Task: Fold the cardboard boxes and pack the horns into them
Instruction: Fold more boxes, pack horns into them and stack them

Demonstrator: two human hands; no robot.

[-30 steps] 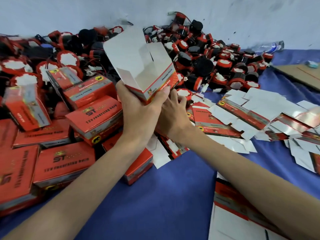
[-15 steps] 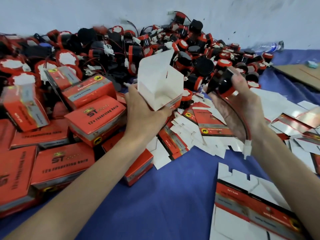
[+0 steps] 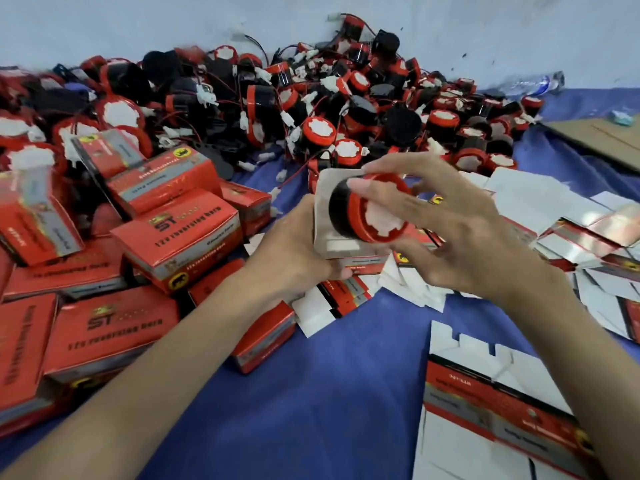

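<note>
Red horn [image 3: 372, 211] between right-hand fingers [image 3: 384, 197]

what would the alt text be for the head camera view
The right hand pushes a red and black horn into an open box that the left hand grips, above a blue cloth. Closed red boxes are stacked on the left, loose horns are heaped behind, and flat unfolded boxes lie on the right.

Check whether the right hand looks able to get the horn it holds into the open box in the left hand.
Probably yes. The right hand holds the horn right at the mouth of the open box, which the left hand grips from below, and nothing sits between them.
</note>
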